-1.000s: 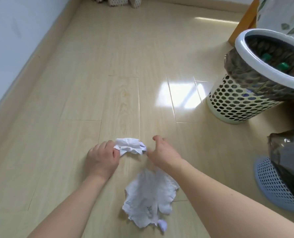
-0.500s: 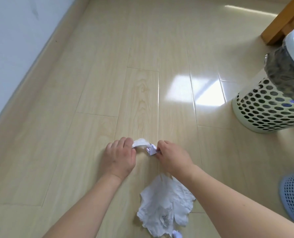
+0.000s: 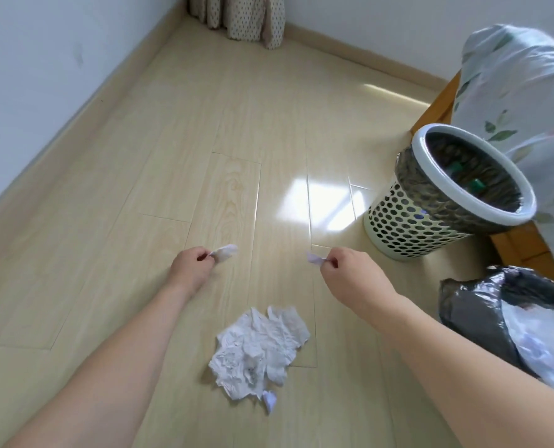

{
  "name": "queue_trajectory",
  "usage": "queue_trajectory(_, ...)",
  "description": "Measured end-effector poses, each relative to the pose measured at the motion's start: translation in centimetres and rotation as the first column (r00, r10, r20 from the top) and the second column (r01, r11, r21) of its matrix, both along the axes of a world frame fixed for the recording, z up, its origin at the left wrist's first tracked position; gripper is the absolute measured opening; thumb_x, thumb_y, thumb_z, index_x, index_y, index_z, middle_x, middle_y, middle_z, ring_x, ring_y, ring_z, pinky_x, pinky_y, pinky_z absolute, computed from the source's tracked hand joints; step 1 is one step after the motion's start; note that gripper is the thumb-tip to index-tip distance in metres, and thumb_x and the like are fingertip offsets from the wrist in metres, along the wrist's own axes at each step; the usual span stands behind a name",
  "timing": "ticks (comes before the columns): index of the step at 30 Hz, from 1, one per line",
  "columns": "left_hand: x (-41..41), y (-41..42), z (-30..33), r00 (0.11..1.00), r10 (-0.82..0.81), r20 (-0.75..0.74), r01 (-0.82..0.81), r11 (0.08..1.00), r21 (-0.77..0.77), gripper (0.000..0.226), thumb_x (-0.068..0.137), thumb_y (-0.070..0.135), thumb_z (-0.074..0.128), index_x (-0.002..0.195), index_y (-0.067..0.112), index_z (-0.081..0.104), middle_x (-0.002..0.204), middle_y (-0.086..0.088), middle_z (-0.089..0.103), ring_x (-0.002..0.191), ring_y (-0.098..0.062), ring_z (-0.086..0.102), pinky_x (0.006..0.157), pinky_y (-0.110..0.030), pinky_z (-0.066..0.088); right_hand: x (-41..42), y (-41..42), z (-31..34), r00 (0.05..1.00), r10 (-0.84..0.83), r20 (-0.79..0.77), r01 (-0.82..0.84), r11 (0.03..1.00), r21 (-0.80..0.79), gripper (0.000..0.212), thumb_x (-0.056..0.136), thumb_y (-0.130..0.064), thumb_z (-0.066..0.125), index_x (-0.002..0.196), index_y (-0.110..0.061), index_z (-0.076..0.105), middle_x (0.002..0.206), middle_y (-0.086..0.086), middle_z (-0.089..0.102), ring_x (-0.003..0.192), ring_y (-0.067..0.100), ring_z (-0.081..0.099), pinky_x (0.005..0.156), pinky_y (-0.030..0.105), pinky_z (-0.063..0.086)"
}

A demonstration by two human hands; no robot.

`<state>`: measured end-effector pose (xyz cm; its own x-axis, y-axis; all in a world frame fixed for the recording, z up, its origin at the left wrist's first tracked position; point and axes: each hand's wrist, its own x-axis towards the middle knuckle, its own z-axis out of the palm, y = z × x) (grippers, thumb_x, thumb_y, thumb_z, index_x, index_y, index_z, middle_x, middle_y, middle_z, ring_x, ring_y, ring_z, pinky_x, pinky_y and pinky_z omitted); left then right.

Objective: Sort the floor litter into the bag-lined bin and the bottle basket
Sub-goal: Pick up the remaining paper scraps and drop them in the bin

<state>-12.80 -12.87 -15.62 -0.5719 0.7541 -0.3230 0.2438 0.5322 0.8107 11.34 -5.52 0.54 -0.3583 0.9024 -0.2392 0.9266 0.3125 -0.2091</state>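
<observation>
A: Left hand?
B: Fingers curled, pinching a small torn paper scrap at the fingertips. The scrap sticks out toward the right of the hand, just above the floor.

A: Right hand?
B: Same grip: curled, pinching a tiny pale scrap that pokes out to its left. The two hands are well apart, both scraps pointing inward at each other.

A: Other litter?
B: A crumpled white tissue lies flat on the floor between the two forearms, nearer the person than either hand, touching neither. A little paper bit sits at its near edge, just touching or just beside it; cannot tell which.

A: The containers?
B: A perforated basket with a white rim and a dark liner stands on the floor at the right, beyond the right hand and apart from it. Green bottle caps show inside. A dark bag-lined bin sits at the right edge, beside the right forearm, with pale paper inside; its base is hidden.

A: Background?
B: Wall and skirting board on the left, a dotted curtain at the far edge, leaf-print bedding over a wooden frame at upper right.
</observation>
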Motion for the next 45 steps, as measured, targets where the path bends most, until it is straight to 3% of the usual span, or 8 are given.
queue_trajectory(3, 3.0, -0.4, 4.6, 0.916, 0.039, 0.4, -0.089, 0.99, 0.105, 0.017, 0.09, 0.019, 0.063, 0.077, 0.008, 0.065, 0.068, -0.002, 0.054, 0.057, -0.015, 0.043, 0.054, -0.026, 0.031, 3.3, -0.9, 3.8, 0.998, -0.051, -0.025, 0.052, 0.999, 0.015, 0.025, 0.091, -0.023, 0.041, 0.075, -0.009, 0.053, 0.073, 0.002, 0.057, 0.065, 0.022, 0.052, 0.054, 0.03, 0.038)
queue_trajectory(8, 8.6, -1.0, 13.1, 0.815, -0.192, 0.547, 0.128, 0.98, 0.153, 0.009, 0.094, 0.016, 0.057, 0.092, 0.014, 0.066, 0.079, -0.002, 0.069, 0.051, -0.01, 0.05, 0.055, -0.023, 0.035, 10.8, -1.7, 8.7, 0.983, -0.165, -0.085, 0.165, 0.986, -0.005, 0.027, 0.092, -0.029, 0.045, 0.083, -0.01, 0.062, 0.082, 0.003, 0.064, 0.068, 0.017, 0.056, 0.06, 0.029, 0.046)
queue_trajectory(16, 20.0, 2.1, 24.1, 0.836, -0.394, 0.382, 0.336, 0.918, 0.21, 0.007, 0.083, 0.018, 0.072, 0.082, 0.014, 0.067, 0.063, 0.002, 0.058, 0.048, -0.009, 0.039, 0.052, -0.022, 0.031, 21.7, 0.6, 12.5, 0.93, -0.255, -0.266, 0.25, 0.967, -0.052, 0.023, 0.086, -0.029, 0.059, 0.074, -0.012, 0.068, 0.074, 0.007, 0.072, 0.071, 0.023, 0.067, 0.072, 0.036, 0.056)
queue_trajectory(23, 35.7, 8.2, 27.9, 0.856, -0.508, -0.099, 0.518, 0.835, 0.185, 0.006, 0.088, 0.013, 0.057, 0.083, 0.01, 0.055, 0.069, -0.004, 0.061, 0.054, -0.016, 0.047, 0.051, -0.025, 0.037, 33.8, 3.1, 13.8, 0.82, -0.473, -0.322, 0.467, 0.878, -0.101, 0.018, 0.081, -0.023, 0.059, 0.086, -0.007, 0.066, 0.078, 0.008, 0.07, 0.072, 0.026, 0.066, 0.073, 0.037, 0.058)
queue_trajectory(26, 42.5, 10.7, 26.9, 0.641, -0.531, -0.555, 0.652, 0.758, 0.029, 0.006, 0.086, 0.023, 0.052, 0.084, 0.017, 0.052, 0.08, -0.001, 0.063, 0.073, -0.022, 0.059, 0.065, -0.036, 0.049, 37.3, 2.9, 11.5, 0.801, -0.531, -0.276, 0.502, 0.848, -0.172, 0.017, 0.078, -0.021, 0.063, 0.088, -0.008, 0.064, 0.09, 0.009, 0.07, 0.078, 0.028, 0.064, 0.072, 0.032, 0.053)
queue_trajectory(30, 49.0, 12.2, 23.3, 0.269, -0.541, -0.797, 0.725, 0.658, -0.202, 0.004, 0.091, 0.015, 0.045, 0.091, 0.019, 0.042, 0.092, -0.01, 0.066, 0.084, -0.035, 0.062, 0.065, -0.038, 0.044, 39.9, 2.7, 8.6, 0.774, -0.599, -0.203, 0.582, 0.8, -0.144, 0.032, 0.088, -0.024, 0.058, 0.116, -0.01, 0.061, 0.121, 0.011, 0.063, 0.112, 0.029, 0.06, 0.087, 0.033, 0.048)
queue_trajectory(35, 50.7, 13.6, 18.3, -0.374, -0.722, -0.581, 0.511, 0.363, -0.779, 0.027, 0.087, 0.024, 0.054, 0.11, 0.017, 0.064, 0.112, -0.005, 0.065, 0.107, -0.028, 0.052, 0.097, -0.042, 0.031, 41.1, 3.4, 5.9, 0.775, -0.626, -0.088, 0.618, 0.78, -0.099, 0.033, 0.09, -0.004, 0.049, 0.12, -0.011, 0.061, 0.123, 0.011, 0.061, 0.114, 0.03, 0.058, 0.087, 0.038, 0.05)
queue_trajectory(45, 48.1, 13.9, 21.4, -0.209, -0.642, -0.738, 0.667, 0.458, -0.588, 0.028, 0.078, 0.004, 0.044, 0.092, 0.021, 0.061, 0.085, 0.004, 0.053, 0.102, -0.021, 0.038, 0.094, -0.041, 0.018, 38.6, 5.1, 7.8, 0.834, -0.548, 0.064, 0.55, 0.82, -0.159, 0.039, 0.09, -0.009, 0.05, 0.128, -0.01, 0.055, 0.13, 0.011, 0.054, 0.118, 0.031, 0.052, 0.087, 0.037, 0.046)
